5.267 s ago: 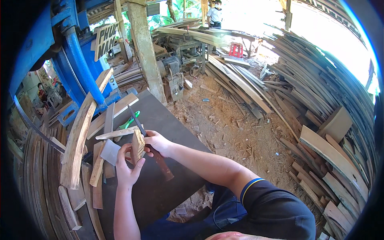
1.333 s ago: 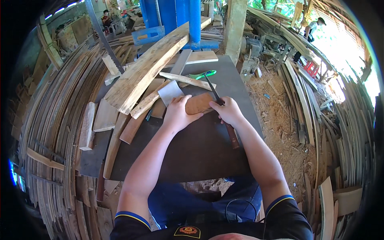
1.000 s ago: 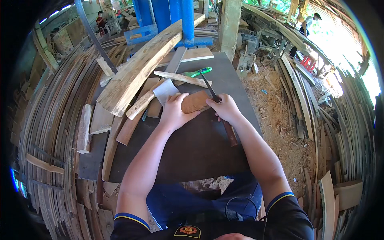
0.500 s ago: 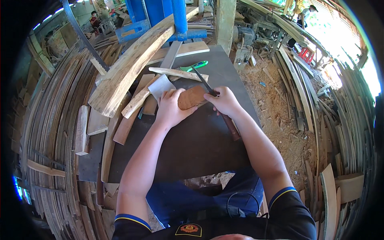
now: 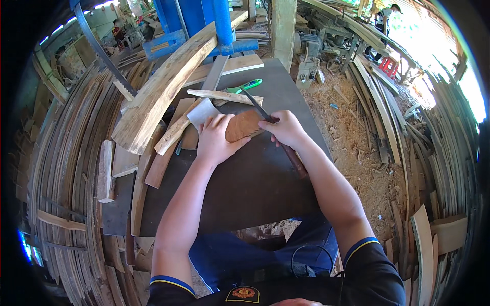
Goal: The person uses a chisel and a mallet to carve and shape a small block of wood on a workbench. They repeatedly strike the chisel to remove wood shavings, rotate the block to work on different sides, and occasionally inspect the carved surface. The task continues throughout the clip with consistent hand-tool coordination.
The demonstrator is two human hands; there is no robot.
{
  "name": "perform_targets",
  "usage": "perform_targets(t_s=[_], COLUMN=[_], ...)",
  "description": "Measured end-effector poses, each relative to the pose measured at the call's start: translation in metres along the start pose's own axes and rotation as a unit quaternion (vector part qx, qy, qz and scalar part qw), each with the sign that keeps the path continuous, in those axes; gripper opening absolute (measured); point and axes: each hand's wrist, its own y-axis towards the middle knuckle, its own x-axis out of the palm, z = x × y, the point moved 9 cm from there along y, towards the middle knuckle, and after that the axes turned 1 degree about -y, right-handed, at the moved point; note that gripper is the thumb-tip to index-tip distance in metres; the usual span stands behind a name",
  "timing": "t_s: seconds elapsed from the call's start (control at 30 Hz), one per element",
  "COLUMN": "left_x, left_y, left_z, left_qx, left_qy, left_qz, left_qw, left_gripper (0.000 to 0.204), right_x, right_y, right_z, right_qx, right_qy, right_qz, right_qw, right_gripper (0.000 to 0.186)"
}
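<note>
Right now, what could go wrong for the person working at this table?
The left hand grips the brown wooden block close to the long dark tool in the right hand; a slip might catch or scrape the left one. The block appears steadied by hand alone, so it could twist under pressure. In this view the tool's tip crosses a pale wooden stick, which it might knock.

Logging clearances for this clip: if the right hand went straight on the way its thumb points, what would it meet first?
Most likely the wooden block held in the left hand, close by the thumb of the right hand; depth is unclear, so they may already touch.
</note>
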Motion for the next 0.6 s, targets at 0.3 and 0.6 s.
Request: perform_targets(t_s=[0.3, 0.6], left_x=[-0.0037, -0.0025], left_y=[0.0008, 0.0048], left_z=[-0.0016, -0.0019], left_qx=[-0.003, -0.005], left_qy=[-0.059, -0.09], left_qz=[-0.003, -0.037], left_qw=[0.998, 0.995], left_gripper=[0.076, 0.072], right_x=[0.0012, 0.0], right_y=[-0.0022, 0.0001], right_z=[-0.0049, -0.0009], right_qx=[-0.004, 0.001], right_qy=[-0.001, -0.014], right_qz=[0.0, -0.006], right_qw=[1.0, 1.0], right_gripper=[0.037, 0.037])
